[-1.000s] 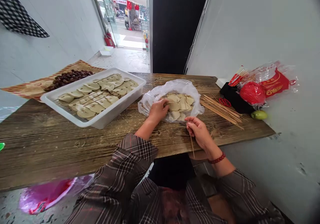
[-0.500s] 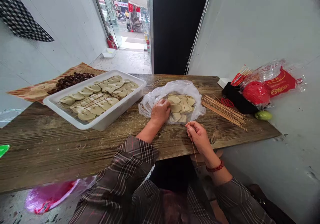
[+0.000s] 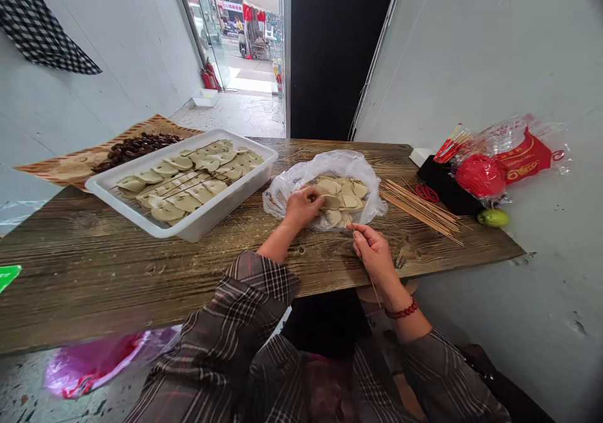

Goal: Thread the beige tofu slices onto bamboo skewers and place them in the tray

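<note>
My left hand (image 3: 304,208) is closed in a pinch on the edge of a thin, round, pale slice (image 3: 331,202), at the left of a crumpled clear plastic bag (image 3: 286,178). Loose slices of the same kind (image 3: 349,192) lie in the bag's open mouth. My right hand (image 3: 374,250), a red bead bracelet at its wrist, grips a thin wooden skewer (image 3: 375,292). The skewer's upper end points up toward the slices; whether it touches one I cannot tell. Left of the bag, a white plastic tray (image 3: 226,206) holds rows of skewered slices (image 3: 181,187).
Bare skewers (image 3: 419,209) lie in a bundle right of the bag. Behind them are a black box (image 3: 447,190), red scissor-like handles (image 3: 426,192), red packaging (image 3: 480,175) and a green fruit (image 3: 493,217). Dark brown pieces (image 3: 136,146) lie on paper behind the tray.
My left hand has moved slightly up and right, lifting a slice's edge. My right hand has tilted the skewer and brought its upper end nearer the slices.
</note>
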The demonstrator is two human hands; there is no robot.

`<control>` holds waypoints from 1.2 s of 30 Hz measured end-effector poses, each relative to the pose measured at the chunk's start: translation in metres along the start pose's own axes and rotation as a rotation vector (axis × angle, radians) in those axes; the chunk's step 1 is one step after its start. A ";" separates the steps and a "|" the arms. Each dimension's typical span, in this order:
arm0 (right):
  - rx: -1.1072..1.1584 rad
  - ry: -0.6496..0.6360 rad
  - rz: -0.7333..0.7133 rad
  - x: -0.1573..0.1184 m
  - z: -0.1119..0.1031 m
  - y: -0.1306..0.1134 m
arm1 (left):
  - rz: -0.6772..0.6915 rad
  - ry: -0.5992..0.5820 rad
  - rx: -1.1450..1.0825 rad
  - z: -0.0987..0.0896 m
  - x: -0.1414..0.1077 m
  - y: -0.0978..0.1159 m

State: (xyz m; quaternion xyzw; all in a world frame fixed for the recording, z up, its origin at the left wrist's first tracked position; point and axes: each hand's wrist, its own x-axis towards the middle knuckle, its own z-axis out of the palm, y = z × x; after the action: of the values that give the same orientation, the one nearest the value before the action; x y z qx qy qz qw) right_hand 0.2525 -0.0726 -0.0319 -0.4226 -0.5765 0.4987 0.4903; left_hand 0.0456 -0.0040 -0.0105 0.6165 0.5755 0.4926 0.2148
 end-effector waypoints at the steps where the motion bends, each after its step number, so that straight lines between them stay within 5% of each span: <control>1: 0.005 0.019 -0.002 0.000 0.002 -0.002 | -0.049 0.002 -0.148 -0.002 0.000 0.002; 5: -0.039 0.017 -0.020 -0.005 0.016 -0.010 | -0.237 -0.044 -0.699 -0.010 -0.003 0.012; 9: -0.129 -0.060 -0.045 -0.011 0.026 -0.011 | -0.336 -0.079 -0.912 -0.015 -0.005 0.020; 36: -0.176 -0.088 -0.012 -0.014 0.023 -0.001 | -0.258 -0.051 -0.752 -0.018 -0.004 0.024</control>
State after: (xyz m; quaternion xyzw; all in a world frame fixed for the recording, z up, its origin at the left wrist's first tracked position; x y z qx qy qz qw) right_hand 0.2322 -0.0903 -0.0335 -0.4381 -0.6416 0.4612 0.4285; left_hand 0.0427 -0.0185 0.0156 0.4293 0.4222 0.6225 0.5000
